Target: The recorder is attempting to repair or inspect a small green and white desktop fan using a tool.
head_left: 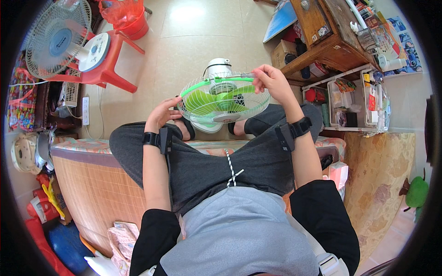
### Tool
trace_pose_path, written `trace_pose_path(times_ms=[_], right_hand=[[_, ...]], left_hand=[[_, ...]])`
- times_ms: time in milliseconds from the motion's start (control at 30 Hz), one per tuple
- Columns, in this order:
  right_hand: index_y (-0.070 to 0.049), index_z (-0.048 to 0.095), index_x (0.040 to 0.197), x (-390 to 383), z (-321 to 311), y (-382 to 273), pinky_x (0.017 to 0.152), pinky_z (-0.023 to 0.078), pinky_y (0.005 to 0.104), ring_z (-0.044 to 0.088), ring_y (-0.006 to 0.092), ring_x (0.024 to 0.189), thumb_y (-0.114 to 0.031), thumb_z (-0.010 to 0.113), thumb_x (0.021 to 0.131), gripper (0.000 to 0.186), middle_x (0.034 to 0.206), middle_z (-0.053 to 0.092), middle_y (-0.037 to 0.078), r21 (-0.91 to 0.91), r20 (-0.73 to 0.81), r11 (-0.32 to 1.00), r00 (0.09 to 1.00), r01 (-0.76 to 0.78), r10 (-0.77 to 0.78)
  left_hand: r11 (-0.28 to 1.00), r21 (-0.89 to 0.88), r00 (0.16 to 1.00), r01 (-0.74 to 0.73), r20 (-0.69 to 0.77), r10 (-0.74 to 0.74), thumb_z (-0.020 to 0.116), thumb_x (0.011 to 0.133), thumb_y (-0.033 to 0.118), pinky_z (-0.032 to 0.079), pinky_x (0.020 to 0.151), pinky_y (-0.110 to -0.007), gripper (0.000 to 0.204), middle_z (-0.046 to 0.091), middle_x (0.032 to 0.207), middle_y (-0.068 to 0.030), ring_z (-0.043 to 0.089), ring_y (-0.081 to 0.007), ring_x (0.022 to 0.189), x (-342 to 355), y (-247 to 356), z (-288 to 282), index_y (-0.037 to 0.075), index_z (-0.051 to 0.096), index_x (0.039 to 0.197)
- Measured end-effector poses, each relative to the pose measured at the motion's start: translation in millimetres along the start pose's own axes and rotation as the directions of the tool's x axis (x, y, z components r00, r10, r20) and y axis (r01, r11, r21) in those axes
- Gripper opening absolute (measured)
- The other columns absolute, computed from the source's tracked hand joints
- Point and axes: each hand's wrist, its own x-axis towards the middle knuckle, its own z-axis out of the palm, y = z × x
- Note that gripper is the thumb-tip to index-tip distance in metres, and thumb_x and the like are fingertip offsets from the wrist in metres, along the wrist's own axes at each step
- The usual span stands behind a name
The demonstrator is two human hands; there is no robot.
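Note:
In front of my lap stands a green-bladed electric fan (202, 103) with a white body and a wire grille, its rim banded in green. My left hand (163, 112) has its fingertips on the left side of the grille's rim. My right hand (269, 80) pinches at the upper right of the rim, where a small metal clip (247, 75) sits; what exactly is between those fingers is too small to tell. The fan's white motor housing (219, 66) shows behind the grille, and part of its base is hidden below it.
A second fan (53, 43) rests on a red plastic stool (117, 64), with a red bucket (136, 25) and power strip (85, 110) nearby. To the right are a wooden cabinet (345, 46) and a white wire rack (368, 103). I sit on a mat-covered bed (92, 175).

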Motion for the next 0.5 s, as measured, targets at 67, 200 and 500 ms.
trace_pose_path(times_ms=[67, 200, 500], right_hand=[[-0.001, 0.052, 0.094, -1, 0, -2, 0.052, 0.042, 0.0204, 0.051, 0.0073, 0.057, -0.022, 0.051, 0.092, 0.022, 0.07, 0.058, 0.004, -0.042, -0.007, 0.992, 0.993, -0.119, 0.119], [-0.001, 0.051, 0.095, -1, 4, 6, 0.05, 0.04, 0.0201, 0.049, 0.0065, 0.053, -0.023, 0.051, 0.093, 0.022, 0.067, 0.055, 0.002, -0.042, -0.007, 0.996, 0.997, -0.08, 0.08], [-0.001, 0.051, 0.097, -7, 9, 5, 0.06, 0.042, 0.0206, 0.05, 0.0068, 0.063, -0.011, 0.054, 0.088, 0.014, 0.072, 0.053, 0.0, -0.062, 0.018, 0.995, 0.997, 0.079, -0.078]], left_hand=[[1.0, 0.027, 1.0, 0.003, 0.025, -0.003, 0.065, 0.081, 0.037, 0.05, 0.07, -0.03, 0.048, 0.056, 0.096, -0.0055, 0.058, -0.0178, 0.074, -3, 2, -2, 0.005, 0.051, 0.113], [0.999, 0.037, 0.998, 0.005, 0.059, -0.007, 0.066, 0.08, 0.038, 0.049, 0.071, -0.031, 0.052, 0.055, 0.097, -0.0052, 0.057, -0.0182, 0.076, -4, 4, -1, 0.006, 0.049, 0.118], [0.994, 0.108, 0.999, 0.027, 0.04, -0.032, 0.065, 0.08, 0.044, 0.048, 0.074, -0.035, 0.061, 0.052, 0.108, -0.0063, 0.056, -0.0209, 0.085, -3, 3, -1, 0.006, 0.045, 0.124]])
